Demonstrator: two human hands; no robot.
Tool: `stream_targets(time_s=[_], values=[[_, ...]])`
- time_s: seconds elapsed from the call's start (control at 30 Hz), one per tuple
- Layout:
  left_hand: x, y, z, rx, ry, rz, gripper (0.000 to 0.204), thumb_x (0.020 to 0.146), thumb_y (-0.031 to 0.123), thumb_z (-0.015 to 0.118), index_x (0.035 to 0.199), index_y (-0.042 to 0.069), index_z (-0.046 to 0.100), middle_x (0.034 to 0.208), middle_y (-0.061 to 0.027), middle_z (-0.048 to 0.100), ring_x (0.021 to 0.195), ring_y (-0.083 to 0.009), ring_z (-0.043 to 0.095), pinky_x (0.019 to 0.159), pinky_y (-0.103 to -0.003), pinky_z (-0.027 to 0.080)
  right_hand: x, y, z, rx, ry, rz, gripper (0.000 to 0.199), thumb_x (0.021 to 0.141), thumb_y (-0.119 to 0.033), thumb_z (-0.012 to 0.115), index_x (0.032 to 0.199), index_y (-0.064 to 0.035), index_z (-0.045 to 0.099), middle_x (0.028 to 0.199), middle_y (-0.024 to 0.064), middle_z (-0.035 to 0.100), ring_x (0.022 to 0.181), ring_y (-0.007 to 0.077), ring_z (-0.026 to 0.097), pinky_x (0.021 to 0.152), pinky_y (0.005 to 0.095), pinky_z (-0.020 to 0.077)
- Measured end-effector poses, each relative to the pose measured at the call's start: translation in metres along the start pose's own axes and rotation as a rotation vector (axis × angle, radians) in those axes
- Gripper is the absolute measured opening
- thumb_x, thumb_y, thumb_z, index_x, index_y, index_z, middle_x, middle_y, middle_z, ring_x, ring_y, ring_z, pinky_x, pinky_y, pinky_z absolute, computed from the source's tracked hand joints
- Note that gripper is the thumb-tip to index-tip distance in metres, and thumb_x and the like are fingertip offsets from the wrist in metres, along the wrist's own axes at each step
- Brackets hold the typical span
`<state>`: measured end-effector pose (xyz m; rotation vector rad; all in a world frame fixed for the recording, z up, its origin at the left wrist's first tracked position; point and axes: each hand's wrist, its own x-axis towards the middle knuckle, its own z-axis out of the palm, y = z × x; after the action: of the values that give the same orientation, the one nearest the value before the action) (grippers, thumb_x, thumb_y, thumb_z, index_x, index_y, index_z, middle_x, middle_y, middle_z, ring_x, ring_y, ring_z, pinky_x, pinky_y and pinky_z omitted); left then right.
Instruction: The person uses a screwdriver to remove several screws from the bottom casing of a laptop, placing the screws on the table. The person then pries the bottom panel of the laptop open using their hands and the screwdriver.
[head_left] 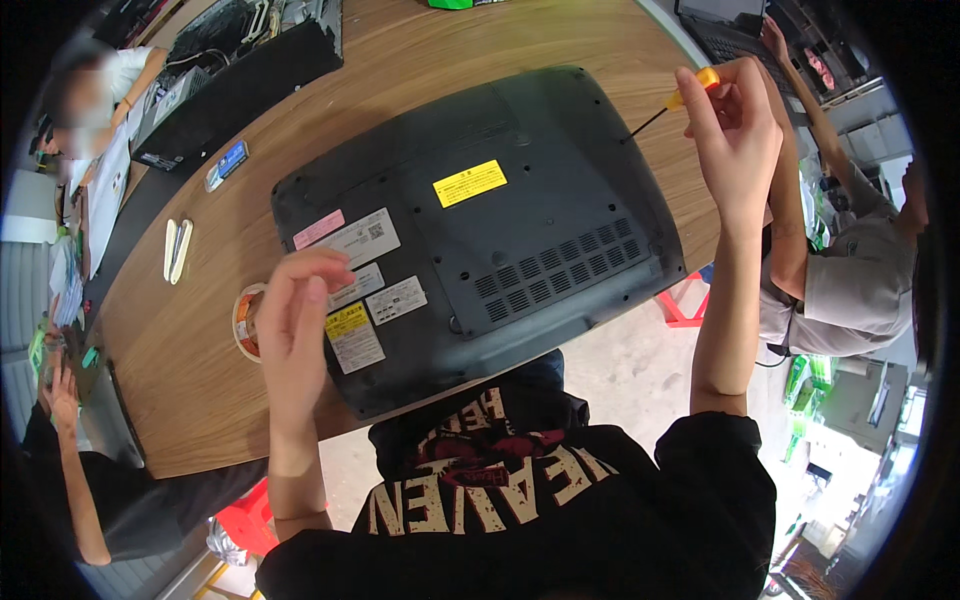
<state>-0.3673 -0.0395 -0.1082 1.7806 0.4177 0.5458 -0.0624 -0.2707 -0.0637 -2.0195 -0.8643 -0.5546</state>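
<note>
**A:** Centrally, what lies on the wooden table [420, 60]?

**B:** A dark grey laptop [520, 170], turned underside up. It sits at an angle, its near corner overhanging the table's edge toward the person. The base carries a yellow label [469, 183] near its middle, a pink label [319, 229] and several white labels [362, 238] toward the left, and a block of vent slots [560, 268] at the lower right.

**A:** And the right hand [735, 140]?

**B:** Raised over the laptop's far right corner, fingers pinched around the orange handle of a screwdriver [672, 103]. The thin dark shaft slants down and left, its tip meeting the base near that corner. Whether the tip sits in a screw is too small to tell.

**A:** The left hand [292, 320]?

**B:** Held above the laptop's left edge, over the labels. The fingers curl loosely inward and the fingertips [318, 268] are close together. Whether something small is pinched between them cannot be told.

**A:** Nearby items?

**B:** A roll of tape [243, 322] lies on the table just left of the left hand. Farther left lies a pair of pale tweezers [176, 250], and beyond them a small blue-and-white card [227, 163]. A black computer case [240, 70] stands at the far left of the table.

**A:** Other people?

**B:** One person [860, 280] in a grey shirt stands at the right, reaching to another laptop [722, 25]. Another person's forearm [75, 480] shows at the lower left, and a third person sits at the upper left.
</note>
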Motion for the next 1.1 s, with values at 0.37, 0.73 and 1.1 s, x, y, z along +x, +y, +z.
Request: stream_targets(time_s=[0.37,0.73,1.1], values=[[-0.013,-0.019,0.006,0.366,-0.165,0.268,0.011,0.085,0.003,0.063,0.095,0.006,0.065,0.097,-0.0082,0.065,0.093,-0.0265,0.061,0.082,-0.036,0.046,-0.017,-0.002,0.021,0.127,0.051,-0.028,0.017,0.098,-0.018,0.061,0.099,-0.0013,0.065,0.075,-0.0052,0.054,0.062,0.0021,0.042,0.054,0.0188,0.032],[-0.015,-0.028,-0.002,0.338,-0.125,0.36,0.014,0.077,0.001,0.066,0.09,0.007,0.067,0.093,-0.0057,0.065,0.084,-0.0248,0.062,0.076,-0.036,0.046,0.009,-0.082,0.063,0.771,-0.442,0.042,0.022,0.103,-0.02,0.046,0.115,-0.0024,0.04,0.087,0.0208,0.065,0.069,0.0218,0.066,0.063,0.0282,0.0528],[-0.009,-0.032,-0.016,0.292,-0.09,0.278,0.016,0.074,-0.002,0.066,0.087,0.006,0.069,0.086,-0.0079,0.067,0.075,-0.0244,0.064,0.068,-0.035,0.048,0.002,-0.097,0.154,0.788,-0.645,0.052,0.033,0.089,0.005,0.063,0.111,-0.0008,0.039,0.093,0.0099,0.063,0.071,0.0123,0.066,0.064,0.0243,0.0565]])
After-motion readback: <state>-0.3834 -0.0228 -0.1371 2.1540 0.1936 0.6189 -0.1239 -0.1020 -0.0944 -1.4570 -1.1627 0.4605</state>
